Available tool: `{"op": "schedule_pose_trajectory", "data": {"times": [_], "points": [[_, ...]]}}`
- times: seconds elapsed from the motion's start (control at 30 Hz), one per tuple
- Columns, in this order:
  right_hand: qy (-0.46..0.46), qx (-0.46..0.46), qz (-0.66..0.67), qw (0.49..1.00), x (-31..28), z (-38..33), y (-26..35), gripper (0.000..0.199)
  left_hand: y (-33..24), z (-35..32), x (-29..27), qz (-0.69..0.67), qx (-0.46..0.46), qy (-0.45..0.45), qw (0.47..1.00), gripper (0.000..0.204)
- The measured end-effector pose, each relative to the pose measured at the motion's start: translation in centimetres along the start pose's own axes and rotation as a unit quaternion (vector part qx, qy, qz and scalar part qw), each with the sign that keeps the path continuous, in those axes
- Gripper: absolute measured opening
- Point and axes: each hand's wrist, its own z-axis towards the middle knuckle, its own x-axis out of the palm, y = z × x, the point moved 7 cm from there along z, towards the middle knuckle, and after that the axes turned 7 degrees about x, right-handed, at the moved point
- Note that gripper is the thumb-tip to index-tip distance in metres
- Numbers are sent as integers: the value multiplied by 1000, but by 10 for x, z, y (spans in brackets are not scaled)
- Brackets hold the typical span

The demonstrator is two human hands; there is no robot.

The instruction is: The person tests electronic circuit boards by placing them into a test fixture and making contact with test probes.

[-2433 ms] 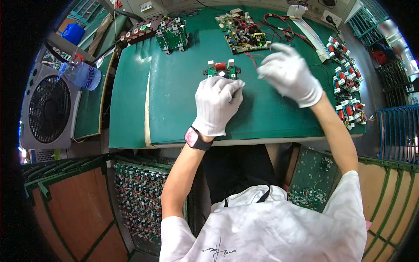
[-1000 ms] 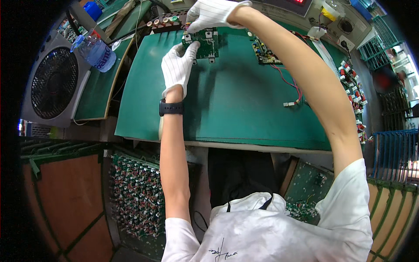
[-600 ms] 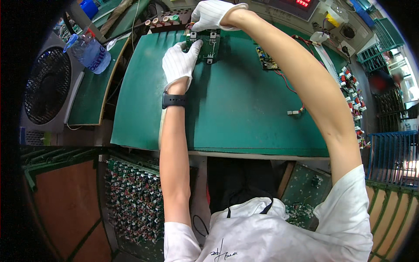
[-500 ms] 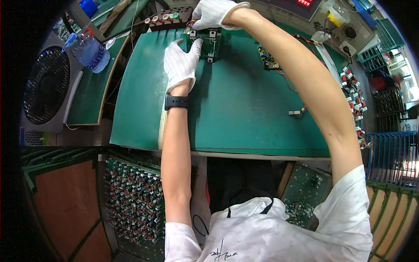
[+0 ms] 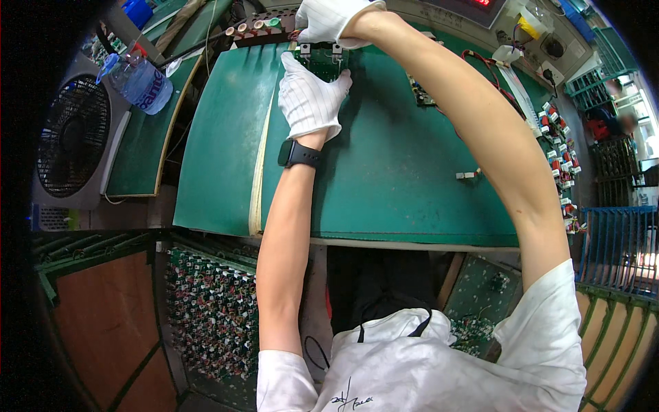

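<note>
A green circuit board [image 5: 319, 60] with pale square parts along its far edge lies at the far side of the green work surface. My left hand [image 5: 312, 103], in a white striped glove with a black watch at the wrist, closes round its near part, fingers along the left edge and thumb at the right. Just beyond the board's far edge is my right hand [image 5: 335, 19], gloved alike, its fingers curled downward. What those fingers pinch is hidden by the glove.
A second circuit board [image 5: 421, 90] lies to the right, near a white connector [image 5: 468, 176]. Behind stand a row of coloured terminals [image 5: 257, 29] and an instrument with a red display [image 5: 480, 3]. A water bottle [image 5: 141, 84] and fan [image 5: 72, 134] are left; stacked boards [image 5: 209, 316] sit below.
My left hand has shifted right and its thumb has gone from the board's face to its right edge. My right hand has moved slightly left.
</note>
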Motion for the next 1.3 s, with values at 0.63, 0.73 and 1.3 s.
{"op": "schedule_pose_trajectory", "data": {"times": [0.63,0.73,1.3], "points": [[-298,149,675,658,120,-57,-108,88,73,44,26,-627,-203,5,752,70],[-259,139,708,642,129,-48,-93,93,55,49,39,-585,-200,59,784,74],[-307,164,629,695,138,-39,-71,98,49,37,24,-444,-215,109,863,95]]}}
